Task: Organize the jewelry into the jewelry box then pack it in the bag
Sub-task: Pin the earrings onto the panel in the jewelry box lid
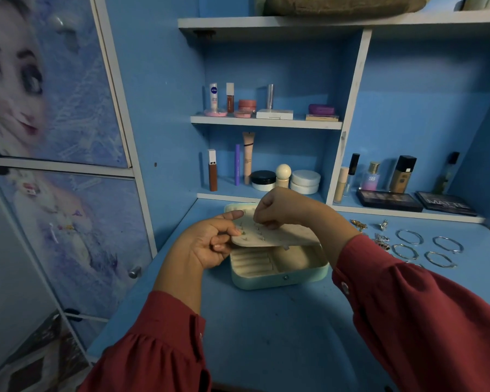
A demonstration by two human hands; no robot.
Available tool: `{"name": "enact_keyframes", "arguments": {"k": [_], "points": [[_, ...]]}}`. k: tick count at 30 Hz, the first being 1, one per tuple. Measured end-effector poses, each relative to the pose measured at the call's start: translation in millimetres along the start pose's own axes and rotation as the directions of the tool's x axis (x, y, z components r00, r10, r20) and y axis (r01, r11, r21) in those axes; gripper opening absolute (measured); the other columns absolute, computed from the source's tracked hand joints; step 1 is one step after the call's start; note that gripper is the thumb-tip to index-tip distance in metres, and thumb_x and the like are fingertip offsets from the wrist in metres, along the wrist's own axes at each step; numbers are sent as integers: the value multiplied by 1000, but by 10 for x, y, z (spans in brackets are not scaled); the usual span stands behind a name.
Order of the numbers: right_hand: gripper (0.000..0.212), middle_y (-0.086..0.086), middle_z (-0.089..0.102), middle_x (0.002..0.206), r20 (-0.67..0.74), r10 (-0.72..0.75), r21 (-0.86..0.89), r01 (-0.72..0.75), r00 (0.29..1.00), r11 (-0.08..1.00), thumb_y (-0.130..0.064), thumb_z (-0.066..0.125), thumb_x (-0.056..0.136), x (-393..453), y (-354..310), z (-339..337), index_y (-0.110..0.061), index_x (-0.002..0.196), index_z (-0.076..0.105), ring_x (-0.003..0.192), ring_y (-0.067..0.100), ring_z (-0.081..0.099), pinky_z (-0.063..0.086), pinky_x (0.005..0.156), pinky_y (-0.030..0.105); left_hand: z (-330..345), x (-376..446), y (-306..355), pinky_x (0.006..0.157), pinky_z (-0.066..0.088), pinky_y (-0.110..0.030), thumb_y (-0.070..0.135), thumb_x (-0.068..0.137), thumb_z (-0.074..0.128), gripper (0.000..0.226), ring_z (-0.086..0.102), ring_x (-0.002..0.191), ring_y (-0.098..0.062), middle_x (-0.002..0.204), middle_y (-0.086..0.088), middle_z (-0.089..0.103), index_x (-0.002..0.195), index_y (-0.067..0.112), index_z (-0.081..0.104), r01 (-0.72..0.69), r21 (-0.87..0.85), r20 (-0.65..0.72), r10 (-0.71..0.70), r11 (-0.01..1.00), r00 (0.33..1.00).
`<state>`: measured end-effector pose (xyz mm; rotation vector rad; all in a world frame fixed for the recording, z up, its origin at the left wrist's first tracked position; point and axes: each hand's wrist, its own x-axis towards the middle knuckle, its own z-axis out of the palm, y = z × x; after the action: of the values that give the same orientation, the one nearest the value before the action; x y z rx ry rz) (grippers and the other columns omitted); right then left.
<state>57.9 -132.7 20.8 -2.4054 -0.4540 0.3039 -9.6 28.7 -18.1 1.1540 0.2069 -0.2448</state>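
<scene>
A flat cream rounded earring panel (pixel 277 236), studded with small earrings, is gripped at its edge by the left hand (pixel 210 244) above the open pale-green rounded jewelry box (pixel 277 275) on the blue desk (pixel 266 335). A stud on the panel is pinched by the curled right hand (pixel 280 207). Ridged cream ring rolls (pixel 252 261) line the box; thin silver bangles (pixel 427 246) lie to its right.

You face a blue-painted desk surface (pixel 266 335) set into a blue wall unit with white-edged shelves (pixel 266 122). To your left stands a cupboard with white-framed doors (pixel 68 108) covered in a pale blue cartoon print, and one grey round knob (pixel 135 272) sits at its lower door's edge. The light is dim and cool.
</scene>
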Motion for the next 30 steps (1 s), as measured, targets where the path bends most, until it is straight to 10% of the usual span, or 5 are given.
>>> {"name": "enact_keyframes", "arguments": {"k": [30], "points": [[19, 4, 68, 88, 127, -3, -325, 45, 992, 945, -27, 60, 89, 67, -102, -27, -12, 96, 70, 75, 13, 56, 45, 75, 28, -15, 25, -14, 26, 18, -12, -17, 85, 36, 42, 24, 23, -3, 51, 2, 54, 108, 9, 59, -11, -41, -4, 11, 999, 1000]]}}
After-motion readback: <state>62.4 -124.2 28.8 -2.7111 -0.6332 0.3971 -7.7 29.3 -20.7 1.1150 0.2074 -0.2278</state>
